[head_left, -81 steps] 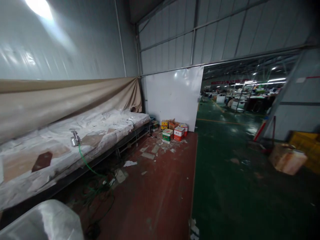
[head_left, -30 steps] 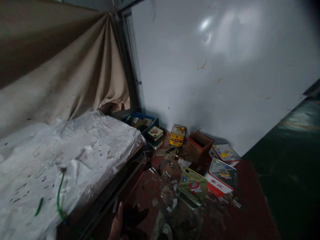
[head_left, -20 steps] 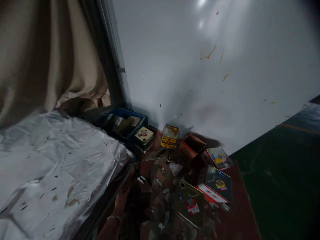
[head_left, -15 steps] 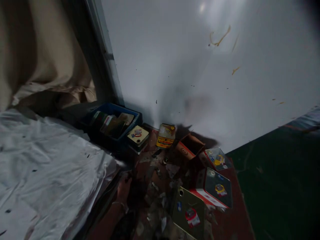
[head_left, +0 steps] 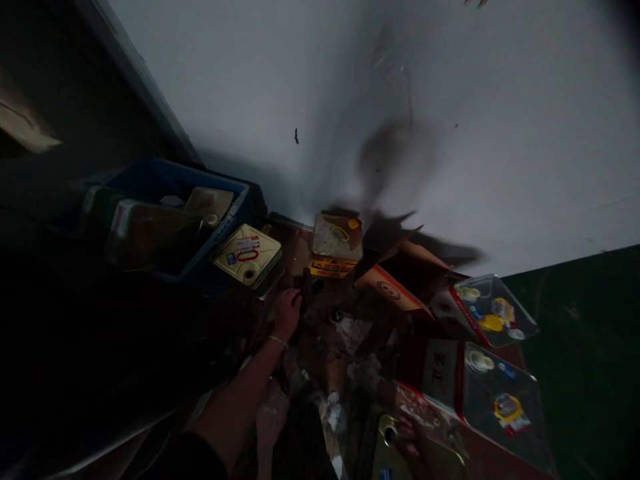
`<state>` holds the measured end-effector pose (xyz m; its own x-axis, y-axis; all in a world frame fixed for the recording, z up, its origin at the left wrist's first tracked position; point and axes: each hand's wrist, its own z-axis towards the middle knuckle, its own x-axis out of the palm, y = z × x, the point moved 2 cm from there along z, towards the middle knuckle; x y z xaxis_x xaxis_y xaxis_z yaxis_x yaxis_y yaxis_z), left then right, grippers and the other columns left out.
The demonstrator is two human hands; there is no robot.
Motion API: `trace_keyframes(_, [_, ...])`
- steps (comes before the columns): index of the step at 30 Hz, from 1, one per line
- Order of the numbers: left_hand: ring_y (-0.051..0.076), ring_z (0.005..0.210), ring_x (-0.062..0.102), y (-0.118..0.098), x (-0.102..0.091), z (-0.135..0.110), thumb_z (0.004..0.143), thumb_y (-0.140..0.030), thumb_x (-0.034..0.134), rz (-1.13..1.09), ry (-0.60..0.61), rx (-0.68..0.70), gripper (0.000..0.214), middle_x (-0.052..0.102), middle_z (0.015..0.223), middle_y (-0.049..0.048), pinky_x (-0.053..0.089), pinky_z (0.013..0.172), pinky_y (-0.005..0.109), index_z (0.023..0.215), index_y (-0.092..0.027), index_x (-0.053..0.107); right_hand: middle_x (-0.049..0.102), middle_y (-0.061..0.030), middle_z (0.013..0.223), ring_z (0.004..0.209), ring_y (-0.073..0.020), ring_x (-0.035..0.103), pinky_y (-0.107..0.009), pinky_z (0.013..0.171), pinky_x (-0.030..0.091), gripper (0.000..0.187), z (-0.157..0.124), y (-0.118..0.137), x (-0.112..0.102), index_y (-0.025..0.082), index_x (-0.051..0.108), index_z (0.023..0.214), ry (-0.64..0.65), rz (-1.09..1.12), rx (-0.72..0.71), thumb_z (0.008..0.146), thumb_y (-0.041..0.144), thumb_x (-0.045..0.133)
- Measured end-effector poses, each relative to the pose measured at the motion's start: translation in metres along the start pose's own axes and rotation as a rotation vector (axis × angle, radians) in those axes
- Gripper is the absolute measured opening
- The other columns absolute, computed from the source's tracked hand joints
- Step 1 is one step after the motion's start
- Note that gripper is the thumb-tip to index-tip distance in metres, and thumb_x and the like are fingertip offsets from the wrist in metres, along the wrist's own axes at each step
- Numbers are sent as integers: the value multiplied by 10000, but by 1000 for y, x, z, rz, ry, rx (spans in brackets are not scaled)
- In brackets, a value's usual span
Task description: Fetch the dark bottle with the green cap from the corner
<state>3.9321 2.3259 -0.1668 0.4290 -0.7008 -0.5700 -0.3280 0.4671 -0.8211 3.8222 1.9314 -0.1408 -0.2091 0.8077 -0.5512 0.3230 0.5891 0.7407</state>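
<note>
Your left hand [head_left: 286,313] reaches down to the littered floor [head_left: 345,333] and sits on a small dark object [head_left: 306,288] that stands just in front of the yellow can [head_left: 336,245]. The fingers look curled round it, but the light is too poor to tell whether they have really closed on it or only touch it. Nothing is lifted yet: the object is on the floor, so the reach looks done and the pick-up is what remains.

At the bottom edge, your right hand [head_left: 417,448] is low beside a brass-coloured can [head_left: 400,453]. It is dark and blurred, and you cannot tell from this view whether its fingers are spread or pressed together.

The room is tight. To the left of your left hand a cream square tin [head_left: 247,253] leans against the blue crate [head_left: 170,220], close enough that your wrist nearly brushes it. Behind the object the yellow can blocks the way toward the white wall panel [head_left: 450,120]. To the right lies an open cardboard box [head_left: 400,280], then the red-and-white cans [head_left: 480,380] side by side. Scraps of paper and debris cover the floor between them. The freest way out appears to be straight up and back along your own forearm, where nothing stands.
</note>
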Motion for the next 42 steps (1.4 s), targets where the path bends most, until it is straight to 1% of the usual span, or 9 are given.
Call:
trace_keyframes(5, [205, 1086, 589, 103, 119, 61, 849, -125, 560, -77, 42, 30, 190, 649, 1132, 86, 458, 995, 456, 1014, -130, 655, 682, -103, 1004, 817, -257, 676, -377, 688, 557, 510, 148, -71, 92, 215, 580, 1115, 89, 26, -32, 713, 529, 600])
trace_keyframes(9, [196, 1111, 580, 169, 188, 81, 840, -111, 537, -153, 48, 36, 233, 643, 1164, 98, 448, 1022, 412, 1026, -148, 672, 627, -136, 1111, 816, -242, 657, -398, 721, 540, 548, 234, -103, 156, 190, 529, 1169, 67, 12, -79, 720, 500, 578])
trace_keyframes(15, [201, 1114, 575, 235, 261, 70, 822, -122, 525, -266, 40, 15, 258, 650, 1158, 81, 446, 1027, 410, 1001, -199, 694, 584, -111, 1124, 892, -238, 606, -387, 769, 513, 602, 308, -131, 224, 185, 491, 1235, 63, -80, -182, 734, 493, 623])
trace_keyframes(20, [234, 1117, 547, 284, 295, 75, 870, -195, 461, -342, -60, -50, 275, 619, 1160, 124, 422, 1029, 466, 1064, -168, 654, 530, -120, 1177, 1058, -279, 543, -407, 851, 486, 677, 333, -152, 255, 176, 457, 1272, -34, -194, -267, 731, 538, 645])
trace_keyframes(23, [234, 1097, 549, 292, 304, 93, 871, -212, 465, -409, -45, -18, 265, 628, 1141, 118, 414, 1029, 468, 1053, -172, 654, 528, -134, 1173, 1056, -295, 543, -423, 860, 485, 699, 339, -158, 269, 161, 447, 1251, -110, -260, -290, 716, 551, 671])
trace_keyframes(27, [206, 1093, 570, 276, 309, 106, 848, -223, 522, -507, 93, 105, 225, 653, 1133, 80, 427, 1023, 398, 992, -201, 693, 531, -125, 1205, 1100, -299, 532, -435, 943, 444, 738, 344, -156, 283, 170, 437, 1259, -145, -327, -346, 679, 527, 721])
trace_keyframes(34, [191, 1104, 576, 256, 323, 72, 856, -285, 532, -593, 295, 90, 231, 637, 1162, 81, 430, 1021, 354, 977, -202, 710, 570, -154, 1141, 1011, -326, 578, -483, 884, 475, 728, 344, -157, 289, 138, 467, 1222, -177, -350, -302, 659, 534, 706])
trace_keyframes(39, [235, 1113, 573, 254, 342, 51, 878, -422, 484, -599, 383, 38, 344, 636, 1160, 109, 425, 1010, 401, 875, -188, 736, 602, -132, 1168, 1039, -310, 591, -462, 907, 472, 644, 347, -159, 294, 171, 509, 1205, -151, -313, -334, 669, 475, 696])
trace_keyframes(42, [241, 1116, 577, 256, 353, 44, 823, -386, 577, -607, 416, 25, 261, 643, 1164, 106, 425, 1014, 398, 897, -192, 735, 623, -125, 1169, 1087, -319, 584, -468, 925, 466, 587, 350, -160, 296, 188, 538, 1163, -176, -269, -362, 666, 470, 667])
